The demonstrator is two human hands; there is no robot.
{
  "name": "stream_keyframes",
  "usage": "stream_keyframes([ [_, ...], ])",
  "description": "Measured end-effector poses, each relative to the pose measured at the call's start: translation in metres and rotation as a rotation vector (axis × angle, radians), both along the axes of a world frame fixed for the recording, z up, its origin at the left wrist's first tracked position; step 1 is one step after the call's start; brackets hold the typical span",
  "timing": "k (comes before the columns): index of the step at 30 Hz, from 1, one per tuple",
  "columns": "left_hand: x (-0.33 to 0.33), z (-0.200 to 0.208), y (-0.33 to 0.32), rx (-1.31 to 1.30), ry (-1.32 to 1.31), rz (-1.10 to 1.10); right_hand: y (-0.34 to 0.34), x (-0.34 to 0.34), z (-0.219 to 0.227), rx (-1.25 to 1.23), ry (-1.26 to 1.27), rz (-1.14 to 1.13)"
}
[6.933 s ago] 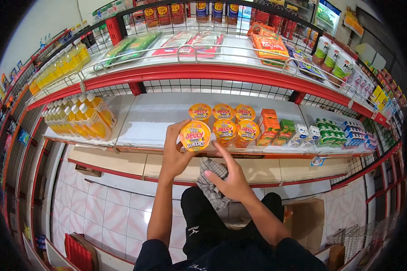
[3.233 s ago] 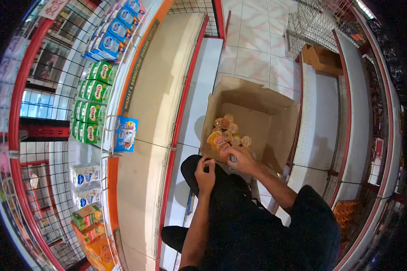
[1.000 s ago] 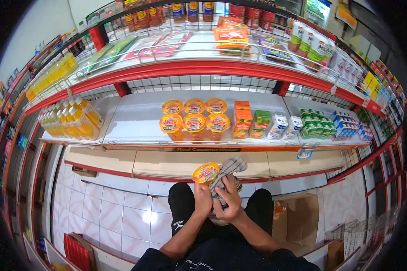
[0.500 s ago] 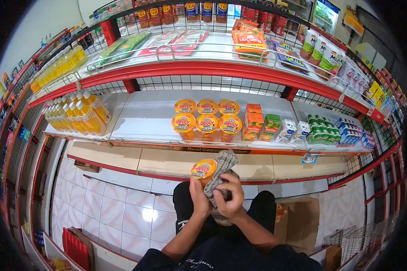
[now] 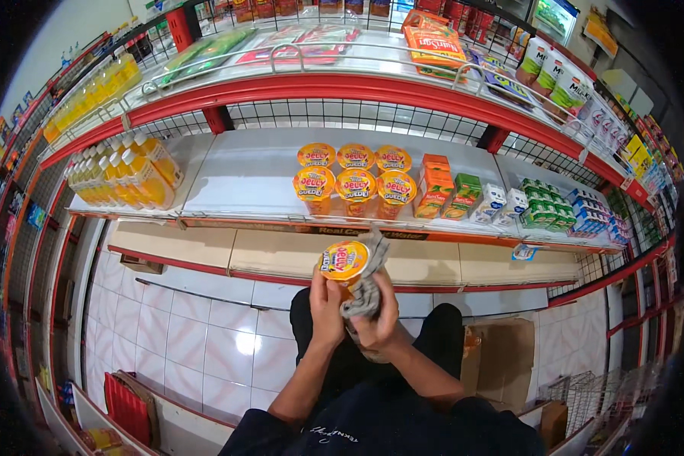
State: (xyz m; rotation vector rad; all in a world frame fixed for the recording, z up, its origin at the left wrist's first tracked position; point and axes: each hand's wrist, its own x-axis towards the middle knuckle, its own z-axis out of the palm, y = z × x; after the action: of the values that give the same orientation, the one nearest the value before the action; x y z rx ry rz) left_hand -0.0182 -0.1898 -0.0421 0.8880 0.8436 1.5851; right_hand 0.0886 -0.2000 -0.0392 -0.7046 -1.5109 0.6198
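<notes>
An orange-lidded jelly cup (image 5: 344, 259) is gripped by my left hand (image 5: 327, 310), its sealed top tilted up toward me. My right hand (image 5: 380, 311) is closed around a grey checked cloth (image 5: 365, 296), which presses against the cup's right side. Both hands are over my lap, in front of the shelf edge. Beyond them, two rows of similar jelly cups (image 5: 356, 185) stand upright on the white middle shelf (image 5: 243, 178). The lower part of the held cup is hidden by my fingers and the cloth.
Orange drink bottles (image 5: 133, 178) fill the shelf's left end. Juice cartons (image 5: 435, 186) and small milk cartons (image 5: 547, 207) stand right of the cups. A red-edged upper shelf (image 5: 342, 85) overhangs. Below is a cream ledge (image 5: 304, 254); a cardboard piece (image 5: 507, 365) lies by my right knee.
The jelly cup has risen slightly, its lid facing me more. The cloth, earlier sticking up beyond the cup, is now bunched against its side, with my right fingers behind it.
</notes>
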Motion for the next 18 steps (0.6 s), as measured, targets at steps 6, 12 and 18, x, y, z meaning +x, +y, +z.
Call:
stream_keyframes([
  [6, -0.005, -0.015, 0.001, 0.099, -0.140, -0.069, 0.000, -0.009, -0.004, -0.189, 0.167, 0.015],
  [12, -0.034, -0.003, 0.013, 0.139, 0.116, 0.014, -0.001, 0.015, 0.010, -0.189, 0.005, -0.027],
  [18, -0.047, 0.002, 0.011, 0.173, 0.403, -0.154, 0.019, 0.021, 0.041, 0.140, -0.253, -0.078],
])
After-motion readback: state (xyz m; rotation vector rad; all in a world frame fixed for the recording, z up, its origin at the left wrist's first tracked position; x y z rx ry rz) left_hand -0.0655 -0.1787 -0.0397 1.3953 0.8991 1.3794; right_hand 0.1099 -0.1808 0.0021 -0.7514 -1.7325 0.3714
